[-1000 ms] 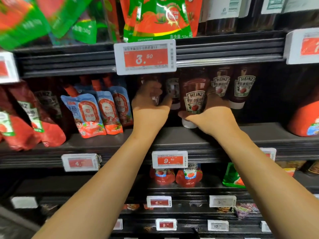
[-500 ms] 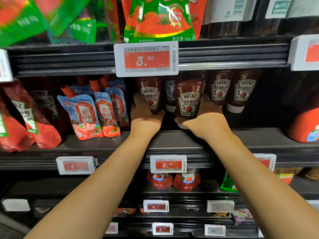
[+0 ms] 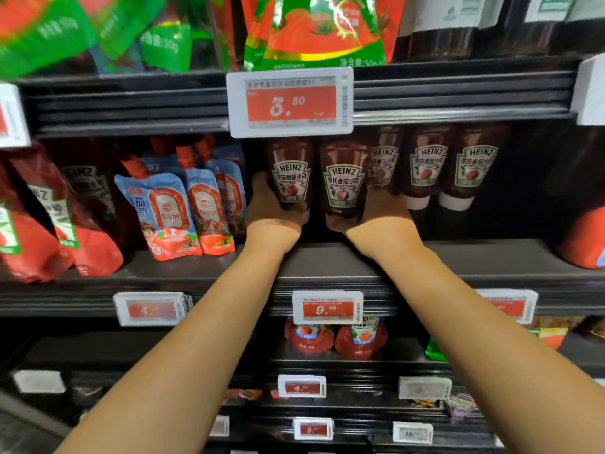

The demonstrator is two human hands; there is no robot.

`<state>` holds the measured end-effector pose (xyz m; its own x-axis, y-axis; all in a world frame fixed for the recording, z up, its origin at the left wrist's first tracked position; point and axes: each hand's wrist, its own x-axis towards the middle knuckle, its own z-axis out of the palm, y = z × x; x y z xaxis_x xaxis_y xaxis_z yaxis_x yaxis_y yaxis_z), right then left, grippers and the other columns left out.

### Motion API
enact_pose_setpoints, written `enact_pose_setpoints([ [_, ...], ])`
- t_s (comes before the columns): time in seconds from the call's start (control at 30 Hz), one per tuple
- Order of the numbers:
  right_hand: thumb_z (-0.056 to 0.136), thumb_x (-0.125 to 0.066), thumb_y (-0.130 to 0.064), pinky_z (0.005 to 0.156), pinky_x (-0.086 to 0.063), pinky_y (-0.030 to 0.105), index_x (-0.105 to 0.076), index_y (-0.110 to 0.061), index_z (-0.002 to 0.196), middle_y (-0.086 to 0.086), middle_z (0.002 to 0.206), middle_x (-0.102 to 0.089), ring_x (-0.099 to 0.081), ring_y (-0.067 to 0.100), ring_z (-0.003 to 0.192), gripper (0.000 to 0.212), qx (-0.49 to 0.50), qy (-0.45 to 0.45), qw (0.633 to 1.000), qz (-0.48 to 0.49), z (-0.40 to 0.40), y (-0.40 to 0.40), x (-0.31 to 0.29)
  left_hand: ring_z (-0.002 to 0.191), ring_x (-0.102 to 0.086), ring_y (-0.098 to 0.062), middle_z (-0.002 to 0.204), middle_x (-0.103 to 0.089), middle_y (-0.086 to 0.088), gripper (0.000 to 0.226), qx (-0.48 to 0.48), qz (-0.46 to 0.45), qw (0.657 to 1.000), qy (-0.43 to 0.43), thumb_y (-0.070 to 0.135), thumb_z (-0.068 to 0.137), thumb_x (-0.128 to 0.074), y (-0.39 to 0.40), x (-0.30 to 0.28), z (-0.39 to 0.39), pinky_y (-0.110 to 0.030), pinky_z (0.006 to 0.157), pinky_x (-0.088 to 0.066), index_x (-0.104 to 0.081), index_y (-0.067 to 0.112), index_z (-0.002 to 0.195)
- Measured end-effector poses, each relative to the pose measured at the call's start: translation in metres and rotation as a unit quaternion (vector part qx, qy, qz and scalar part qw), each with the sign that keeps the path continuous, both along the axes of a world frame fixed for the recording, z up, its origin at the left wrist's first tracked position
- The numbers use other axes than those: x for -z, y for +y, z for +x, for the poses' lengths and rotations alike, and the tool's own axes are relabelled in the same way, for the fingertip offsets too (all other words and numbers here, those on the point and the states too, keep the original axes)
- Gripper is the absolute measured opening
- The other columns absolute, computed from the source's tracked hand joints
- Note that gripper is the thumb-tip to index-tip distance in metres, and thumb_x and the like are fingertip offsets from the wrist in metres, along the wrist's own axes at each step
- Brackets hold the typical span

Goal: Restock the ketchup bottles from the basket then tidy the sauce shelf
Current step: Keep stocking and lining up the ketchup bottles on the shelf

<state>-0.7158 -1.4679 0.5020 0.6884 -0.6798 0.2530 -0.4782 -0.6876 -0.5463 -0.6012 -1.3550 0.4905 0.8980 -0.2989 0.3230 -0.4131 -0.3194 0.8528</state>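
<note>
While red Heinz pouches and blue sauce pouches stand at the left of the shelf, the left hand has its fingers wrapped around the base of one Heinz ketchup bottle. Just beside it, the right hand grips a second Heinz bottle, both labels facing out. Three more bottles stand to the right.
</note>
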Motion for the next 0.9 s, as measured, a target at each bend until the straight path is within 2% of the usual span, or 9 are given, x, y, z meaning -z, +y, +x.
enact_pose_setpoints([
  [0.1,0.079,-0.08,-0.051,0.096,-0.046,0.038,-0.057,-0.009,0.13,0.016,0.132,-0.063,-0.057,0.039,0.119,0.07,-0.002,-0.007,1.0,-0.006,0.001,-0.003,0.001,0.096,-0.05,-0.01,0.107,-0.054,0.011,0.069,0.009,-0.007,1.0,0.016,0.021,0.079,-0.081,0.0,0.002,0.004,-0.019,0.079,-0.037,-0.045,0.017,0.137],
  [0.23,0.078,-0.081,-0.049,0.098,-0.047,0.039,-0.055,-0.01,0.134,0.015,0.134,-0.062,-0.057,0.038,0.122,0.073,0.006,-0.011,1.0,0.006,0.007,-0.004,0.001,0.114,-0.06,-0.024,0.127,-0.063,-0.004,0.069,0.025,-0.001,0.999,0.04,0.024,0.081,-0.079,-0.004,0.0,0.007,-0.032,0.098,-0.047,-0.042,0.016,0.139],
  [0.3,0.08,-0.08,-0.049,0.099,-0.046,0.038,-0.053,-0.009,0.135,0.015,0.136,-0.06,-0.056,0.037,0.124,0.073,0.012,-0.009,1.0,0.011,0.009,-0.005,0.002,0.115,-0.059,-0.023,0.128,-0.062,-0.004,0.068,0.031,0.004,0.999,0.04,0.024,0.084,-0.077,-0.003,-0.001,0.008,-0.028,0.095,-0.044,-0.041,0.014,0.141],
  [0.37,0.082,-0.079,-0.048,0.101,-0.045,0.038,-0.051,-0.008,0.137,0.016,0.138,-0.058,-0.054,0.037,0.126,0.074,0.016,-0.003,1.0,0.013,0.011,-0.006,0.002,0.105,-0.054,-0.015,0.121,-0.06,0.002,0.066,0.038,0.015,0.998,0.04,0.025,0.085,-0.076,-0.001,0.0,0.009,-0.021,0.085,-0.038,-0.043,0.015,0.141],
  [0.43,0.084,-0.077,-0.047,0.105,-0.042,0.038,-0.047,-0.008,0.142,0.016,0.142,-0.054,-0.051,0.036,0.13,0.076,0.013,0.005,1.0,0.014,0.013,-0.007,0.002,0.1,-0.049,-0.011,0.116,-0.056,0.007,0.062,0.042,0.015,0.998,0.038,0.025,0.085,-0.076,0.002,0.002,0.01,-0.019,0.082,-0.035,-0.045,0.016,0.138],
  [0.57,0.087,-0.076,-0.043,0.107,-0.04,0.038,-0.041,-0.008,0.146,0.017,0.146,-0.051,-0.048,0.036,0.134,0.077,0.004,0.0,1.0,0.023,0.015,-0.006,0.003,0.098,-0.046,-0.01,0.126,-0.06,0.001,0.059,0.037,0.026,0.998,0.032,0.026,0.088,-0.074,0.003,0.003,0.007,-0.02,0.081,-0.033,-0.044,0.016,0.138],
  [0.63,0.088,-0.074,-0.044,0.108,-0.04,0.037,-0.04,-0.009,0.147,0.016,0.148,-0.05,-0.048,0.035,0.134,0.077,-0.007,0.007,1.0,0.021,0.015,-0.005,0.004,0.104,-0.051,-0.014,0.131,-0.059,-0.002,0.062,0.033,0.037,0.998,0.027,0.027,0.089,-0.073,0.002,0.002,0.006,-0.02,0.081,-0.031,-0.041,0.015,0.141],
  [0.73,0.088,-0.073,-0.046,0.108,-0.04,0.038,-0.04,-0.008,0.147,0.016,0.147,-0.051,-0.049,0.036,0.134,0.077,-0.006,0.01,1.0,0.019,0.016,-0.005,0.005,0.125,-0.053,-0.027,0.139,-0.056,-0.006,0.066,0.035,0.051,0.998,0.029,0.029,0.09,-0.071,0.0,0.001,0.005,-0.023,0.087,-0.031,-0.037,0.015,0.145],
  [0.9,0.086,-0.074,-0.047,0.108,-0.041,0.037,-0.039,-0.011,0.147,0.013,0.147,-0.051,-0.049,0.035,0.134,0.079,-0.008,-0.012,1.0,0.024,0.016,-0.005,0.007,0.129,-0.052,-0.028,0.142,-0.054,-0.006,0.065,0.033,0.049,0.998,0.03,0.028,0.091,-0.07,0.001,-0.001,0.001,-0.024,0.09,-0.031,-0.037,0.016,0.146],
])
